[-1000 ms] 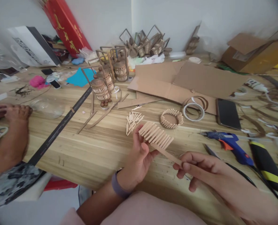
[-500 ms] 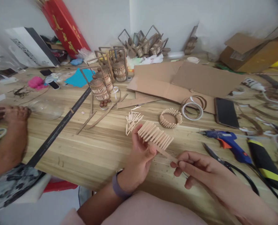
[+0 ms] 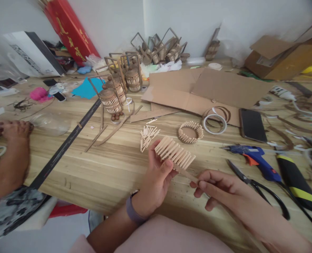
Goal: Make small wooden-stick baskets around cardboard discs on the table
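Note:
My left hand (image 3: 157,177) is closed around a small ring of pale wooden sticks (image 3: 175,151), its thumb pressing a brown cardboard strip (image 3: 184,171) against the ring's near edge. The strip's free length is pinched between the thumb and fingers of my right hand (image 3: 219,188). Just beyond lies a loose pile of short wooden sticks (image 3: 148,136). A second stick ring (image 3: 190,132) with a brown base stands on the table to the right of the pile.
At right lie a blue glue gun (image 3: 253,158), black scissors (image 3: 260,191), a phone (image 3: 253,124) and a tape roll (image 3: 215,123). Cardboard sheets (image 3: 171,84) and small lidded baskets (image 3: 110,100) stand farther back. Another person's hands (image 3: 16,131) rest at the left by a black ruler strip (image 3: 66,140).
My left thumb has shifted slightly left along the cardboard strip. Both hands keep their hold, and the view has moved a little.

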### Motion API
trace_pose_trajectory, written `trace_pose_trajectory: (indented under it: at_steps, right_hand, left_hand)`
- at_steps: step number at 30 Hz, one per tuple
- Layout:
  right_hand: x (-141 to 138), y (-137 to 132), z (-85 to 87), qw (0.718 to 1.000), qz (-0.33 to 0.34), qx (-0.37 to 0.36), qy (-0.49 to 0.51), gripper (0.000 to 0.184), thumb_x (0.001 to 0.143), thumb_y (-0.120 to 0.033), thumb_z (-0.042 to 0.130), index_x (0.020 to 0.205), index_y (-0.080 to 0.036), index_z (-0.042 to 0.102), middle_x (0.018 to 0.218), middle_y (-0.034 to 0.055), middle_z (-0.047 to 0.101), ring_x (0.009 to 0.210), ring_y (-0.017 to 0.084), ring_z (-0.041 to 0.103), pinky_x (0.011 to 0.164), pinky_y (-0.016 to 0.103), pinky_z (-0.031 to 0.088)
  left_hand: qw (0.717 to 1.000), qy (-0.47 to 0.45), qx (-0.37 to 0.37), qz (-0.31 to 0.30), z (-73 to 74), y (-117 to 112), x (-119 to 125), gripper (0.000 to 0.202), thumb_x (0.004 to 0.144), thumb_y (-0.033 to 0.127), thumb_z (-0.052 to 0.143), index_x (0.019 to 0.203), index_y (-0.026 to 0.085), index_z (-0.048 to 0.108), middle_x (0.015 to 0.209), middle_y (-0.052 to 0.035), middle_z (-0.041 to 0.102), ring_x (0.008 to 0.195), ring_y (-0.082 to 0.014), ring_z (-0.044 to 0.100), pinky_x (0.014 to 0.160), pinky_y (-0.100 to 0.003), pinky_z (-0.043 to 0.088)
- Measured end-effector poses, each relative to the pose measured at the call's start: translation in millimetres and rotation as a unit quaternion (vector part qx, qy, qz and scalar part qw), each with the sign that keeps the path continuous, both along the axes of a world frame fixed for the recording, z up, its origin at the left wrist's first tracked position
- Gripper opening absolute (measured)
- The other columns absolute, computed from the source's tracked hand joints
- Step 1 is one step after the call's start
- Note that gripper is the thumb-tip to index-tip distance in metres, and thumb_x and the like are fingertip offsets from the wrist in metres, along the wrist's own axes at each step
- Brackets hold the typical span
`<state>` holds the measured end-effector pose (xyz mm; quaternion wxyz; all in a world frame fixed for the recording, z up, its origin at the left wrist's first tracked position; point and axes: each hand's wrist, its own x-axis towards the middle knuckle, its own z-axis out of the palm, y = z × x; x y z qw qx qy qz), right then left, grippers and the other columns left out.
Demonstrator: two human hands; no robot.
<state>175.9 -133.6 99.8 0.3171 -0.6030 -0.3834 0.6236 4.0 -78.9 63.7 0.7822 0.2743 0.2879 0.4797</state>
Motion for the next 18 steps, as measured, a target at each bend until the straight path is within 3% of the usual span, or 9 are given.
trace_pose_trajectory:
  at_steps: [9, 14, 18]
  right_hand:
    - [-3.4, -1.7, -0.8, 0.999, -0.005, 0.040, -0.026, 0.037, 0.079, -0.057, 0.069, 0.075, -0.020, 0.068, 0.076, 0.0034, 0.067, 0.071, 0.015, 0.060, 0.062, 0.025, 0.053]
    - [-4.0, 3.8, -4.6, 0.997, 0.026, 0.065, -0.042, 0.037, 0.080, -0.055, 0.069, 0.074, -0.020, 0.067, 0.074, 0.0022, 0.064, 0.066, 0.013, 0.054, 0.061, 0.025, 0.049]
    - [-6.4, 9.3, -9.0, 0.995, 0.029, 0.084, -0.047, 0.036, 0.078, -0.054, 0.069, 0.069, -0.020, 0.065, 0.068, 0.0007, 0.061, 0.062, 0.012, 0.051, 0.057, 0.025, 0.045]
  left_hand:
    - [1.000, 0.009, 0.000, 0.007, -1.3, -0.1, 0.7, 0.049, 0.084, 0.046, 0.072, 0.126, 0.037, 0.048, 0.110, 0.0006, 0.058, 0.094, -0.0168, 0.060, 0.077, -0.027, 0.052]
    - [0.998, -0.023, -0.056, 0.009, -2.4, 1.9, 4.5, 0.060, 0.079, 0.050, 0.074, 0.130, 0.033, 0.046, 0.107, -0.0018, 0.062, 0.091, -0.0200, 0.064, 0.073, -0.031, 0.055]
    - [0.997, -0.030, -0.078, -0.006, -1.7, 3.4, 4.5, 0.068, 0.075, 0.055, 0.076, 0.132, 0.030, 0.048, 0.106, -0.0027, 0.065, 0.088, -0.0217, 0.066, 0.082, -0.040, 0.057]
